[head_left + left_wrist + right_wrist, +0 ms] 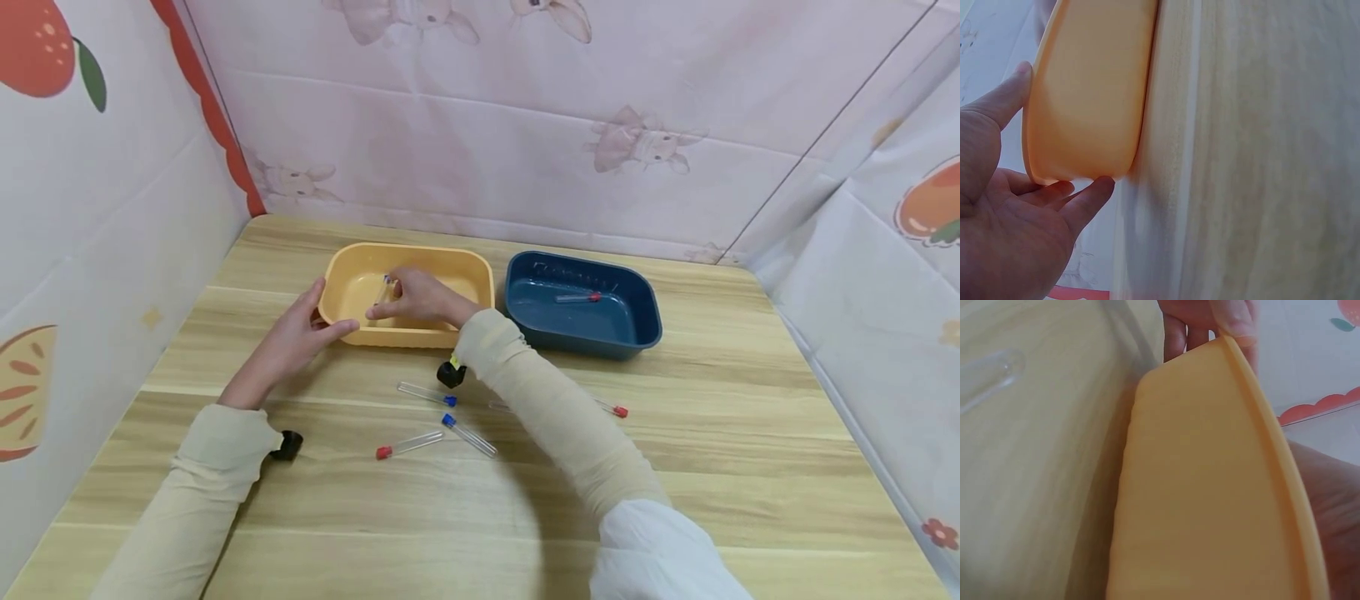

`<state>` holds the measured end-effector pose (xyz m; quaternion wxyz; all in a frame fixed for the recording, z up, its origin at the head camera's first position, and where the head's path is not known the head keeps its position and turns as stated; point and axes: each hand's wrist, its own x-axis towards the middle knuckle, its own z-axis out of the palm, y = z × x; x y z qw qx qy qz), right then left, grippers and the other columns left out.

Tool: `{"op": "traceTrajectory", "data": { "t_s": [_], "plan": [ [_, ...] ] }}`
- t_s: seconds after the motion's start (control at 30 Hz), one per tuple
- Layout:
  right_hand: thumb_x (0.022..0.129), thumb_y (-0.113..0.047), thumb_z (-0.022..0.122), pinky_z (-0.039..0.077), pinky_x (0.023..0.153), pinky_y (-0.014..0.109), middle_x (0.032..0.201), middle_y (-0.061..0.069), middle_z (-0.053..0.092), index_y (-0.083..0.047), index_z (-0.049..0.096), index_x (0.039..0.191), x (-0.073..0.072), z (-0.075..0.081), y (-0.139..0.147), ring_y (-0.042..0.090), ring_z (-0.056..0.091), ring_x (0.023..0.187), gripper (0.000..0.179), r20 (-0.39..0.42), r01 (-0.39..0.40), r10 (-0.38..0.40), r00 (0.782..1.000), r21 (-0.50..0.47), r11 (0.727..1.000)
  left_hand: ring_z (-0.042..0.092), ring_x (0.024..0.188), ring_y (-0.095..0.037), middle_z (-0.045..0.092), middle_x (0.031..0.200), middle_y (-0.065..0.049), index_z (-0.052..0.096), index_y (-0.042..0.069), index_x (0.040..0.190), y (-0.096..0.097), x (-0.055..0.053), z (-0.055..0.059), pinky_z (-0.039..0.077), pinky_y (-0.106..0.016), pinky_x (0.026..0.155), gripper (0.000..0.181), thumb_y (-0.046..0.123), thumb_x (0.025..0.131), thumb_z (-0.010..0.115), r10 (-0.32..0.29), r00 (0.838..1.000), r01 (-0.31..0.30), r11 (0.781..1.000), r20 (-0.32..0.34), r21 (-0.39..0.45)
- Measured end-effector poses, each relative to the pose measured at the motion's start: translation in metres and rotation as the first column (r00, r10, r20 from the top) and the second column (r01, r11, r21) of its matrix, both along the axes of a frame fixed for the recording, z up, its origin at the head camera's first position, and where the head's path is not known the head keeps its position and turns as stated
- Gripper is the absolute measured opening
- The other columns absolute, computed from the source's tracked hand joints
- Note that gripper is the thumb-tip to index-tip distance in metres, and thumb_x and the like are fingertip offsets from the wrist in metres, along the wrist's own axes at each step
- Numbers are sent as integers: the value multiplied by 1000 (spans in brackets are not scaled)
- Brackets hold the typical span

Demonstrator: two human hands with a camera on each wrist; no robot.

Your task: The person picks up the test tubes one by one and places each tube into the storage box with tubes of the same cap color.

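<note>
My left hand (300, 332) holds the left end of a yellow plastic bin (476, 292), thumb at the front rim and fingers around the end wall. In the left wrist view its fingertips (1105, 182) press against the bin's outer wall. My right hand (422, 297) reaches down inside this bin, thumb and fingers spread apart. A clear tube with a blue cap (387, 279) shows right at those fingertips. In the right wrist view the bin's side wall (1197, 475) hides most of the right hand.
A dark blue bin (585, 323) stands to the right, with a red-capped tube (579, 297) inside. On the wooden table in front lie two blue-capped tubes (426, 392) (470, 436) and a red-capped tube (410, 445). Another red-capped tube (611, 407) lies partly behind my right sleeve.
</note>
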<state>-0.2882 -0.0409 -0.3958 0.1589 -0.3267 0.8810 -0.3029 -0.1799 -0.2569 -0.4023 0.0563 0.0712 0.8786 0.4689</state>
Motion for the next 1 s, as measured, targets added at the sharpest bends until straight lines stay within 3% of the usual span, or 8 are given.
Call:
{"op": "traceTrajectory", "data": {
  "t_s": [0.27,0.63,0.8,1.0],
  "plan": [
    [89,-49,80,44,65,25,93,7,61,1,59,119,1,-2,-1,18,54,80,62,-22,11,-11,1000,19,1000,40,144,-41,15,167,-27,-5,1,164,1,-1,-1,43,-49,109,99,30,103,67,-2,1000,2,1000,-3,6],
    [98,-41,71,41,64,25,87,6,58,2,63,121,1,3,7,16,51,74,50,-44,-30,31,999,31,999,42,142,-40,18,167,-26,-4,6,165,-1,-1,-2,44,-49,110,97,31,103,66,-3,1000,3,1000,8,3],
    [103,-35,66,50,77,26,106,9,67,2,57,142,2,7,16,18,60,91,55,-77,-34,34,996,8,999,35,147,-42,12,169,-24,-6,8,165,1,-1,0,37,-53,115,98,32,103,66,3,999,-3,1000,32,14],
    [104,-28,66,53,87,28,113,12,70,3,59,141,8,17,30,22,64,102,49,-105,-15,6,994,-84,996,35,147,-43,14,169,-25,-5,8,165,2,-1,0,36,-54,115,98,32,103,66,15,999,-15,1000,35,5]
  ]
}}
